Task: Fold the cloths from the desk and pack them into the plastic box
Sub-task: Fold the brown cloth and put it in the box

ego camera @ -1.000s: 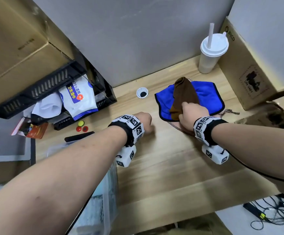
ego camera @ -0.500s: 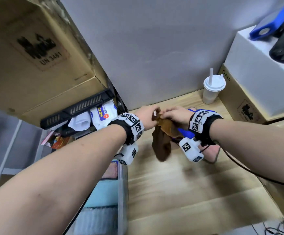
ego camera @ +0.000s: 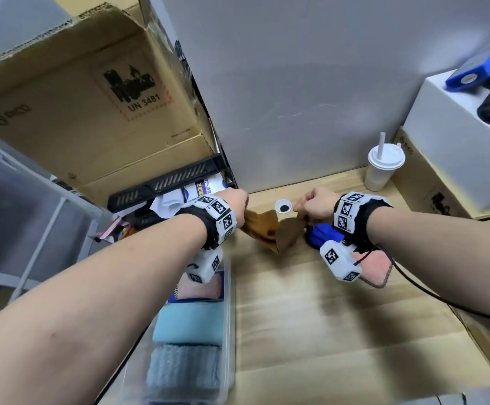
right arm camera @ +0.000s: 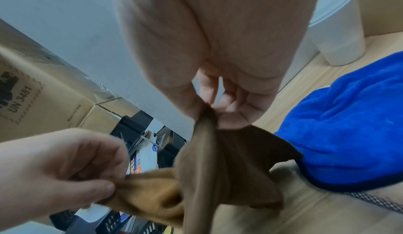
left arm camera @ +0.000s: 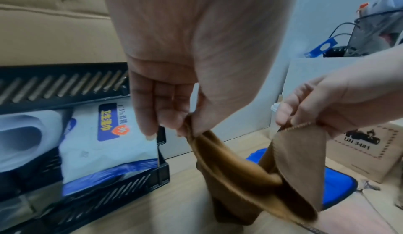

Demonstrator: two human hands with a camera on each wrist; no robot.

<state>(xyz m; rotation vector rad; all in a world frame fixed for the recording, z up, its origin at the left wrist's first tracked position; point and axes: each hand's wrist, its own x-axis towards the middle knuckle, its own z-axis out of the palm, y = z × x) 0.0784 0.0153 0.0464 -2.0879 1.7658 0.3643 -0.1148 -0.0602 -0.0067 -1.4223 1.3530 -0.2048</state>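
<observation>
A brown cloth (ego camera: 270,229) hangs above the wooden desk (ego camera: 325,331), stretched between both hands. My left hand (ego camera: 238,204) pinches one corner of the brown cloth (left arm camera: 240,172) between thumb and fingers. My right hand (ego camera: 311,206) pinches another corner of the brown cloth (right arm camera: 209,155). A blue cloth (ego camera: 322,233) and a pink cloth (ego camera: 375,267) lie on the desk under my right wrist. The clear plastic box (ego camera: 228,317) sits at the desk's left edge with several folded cloths inside, among them a light blue one (ego camera: 188,323) and a grey one (ego camera: 184,369).
A white cup with a straw (ego camera: 382,166) stands at the back right beside a cardboard box (ego camera: 431,185). A black crate (ego camera: 165,188) with a wipes pack (left arm camera: 109,137) sits at the back left under a large carton (ego camera: 92,106). A small cable hole (ego camera: 283,206) lies between the hands.
The right hand picked the brown cloth up off the blue one, the left hand took hold too, and the hands have now moved apart, spreading the cloth in the air.
</observation>
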